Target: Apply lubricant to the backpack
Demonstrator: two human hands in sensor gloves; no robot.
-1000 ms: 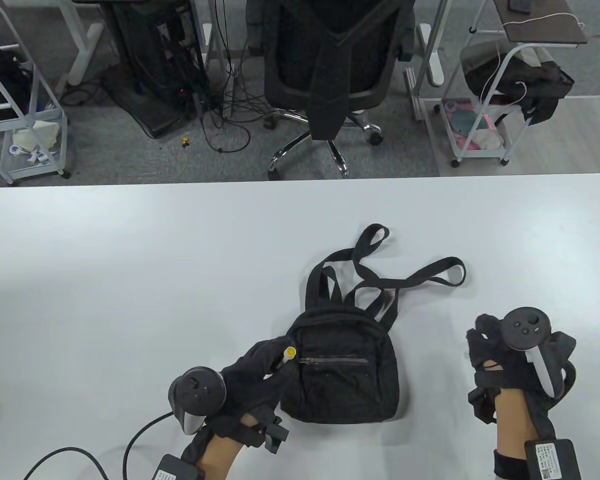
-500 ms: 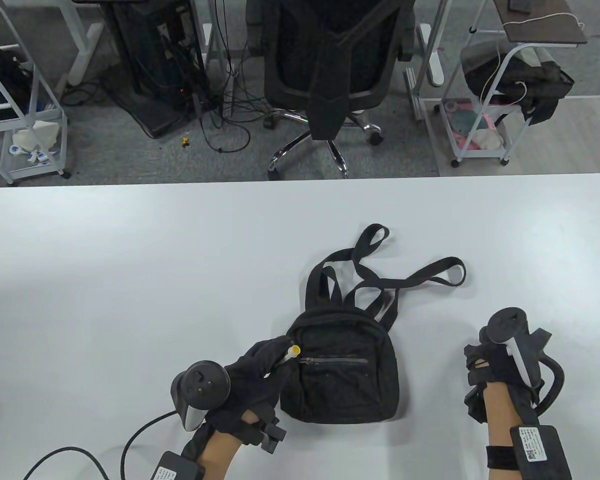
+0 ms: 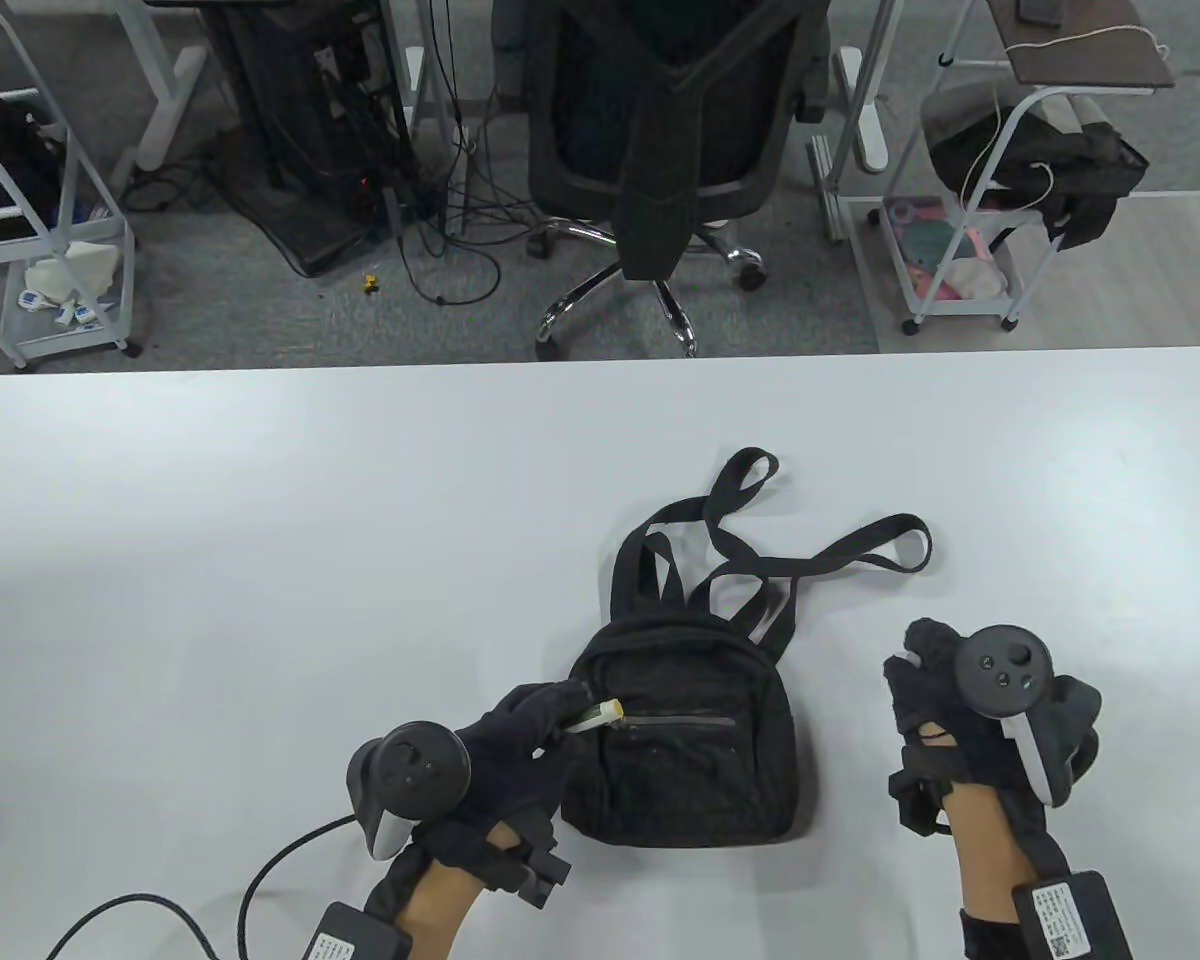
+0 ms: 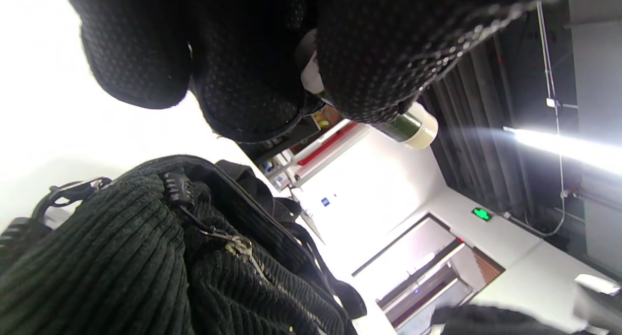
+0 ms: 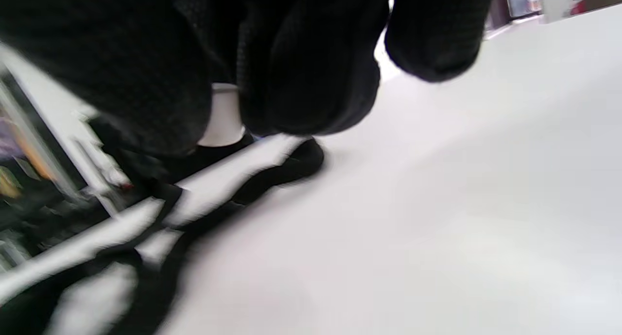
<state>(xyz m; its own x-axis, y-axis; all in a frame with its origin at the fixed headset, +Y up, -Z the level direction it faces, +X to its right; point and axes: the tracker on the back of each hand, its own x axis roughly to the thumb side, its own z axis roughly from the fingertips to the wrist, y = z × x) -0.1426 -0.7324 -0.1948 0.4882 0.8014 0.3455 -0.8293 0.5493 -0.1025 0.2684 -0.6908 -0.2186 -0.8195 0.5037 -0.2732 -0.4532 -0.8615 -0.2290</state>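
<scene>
A small black backpack [image 3: 695, 750] lies flat on the white table [image 3: 260, 520], straps spread behind it. My left hand [image 3: 560, 705] grips a lubricant tube [image 3: 600, 713] with a pale yellow tip that lies at the left end of the front pocket zipper [image 3: 680, 719]. In the left wrist view the fingers [image 4: 359, 58] wrap the tube [image 4: 413, 126] above the backpack's corduroy [image 4: 121, 267] and a zipper pull [image 4: 238, 245]. My right hand [image 3: 920, 665] is to the right of the backpack, off it. In the right wrist view its fingers [image 5: 301, 82] pinch a small white cap [image 5: 221, 116].
The backpack's straps [image 3: 820, 560] loop across the table toward the far side and show blurred in the right wrist view [image 5: 272, 172]. A black cable [image 3: 160, 905] trails from my left wrist. An office chair [image 3: 660, 130] and carts stand beyond the table's far edge.
My left hand has tilted the tube down, bringing its tip onto the left end of the zipper. My right hand has moved left, closer to the backpack.
</scene>
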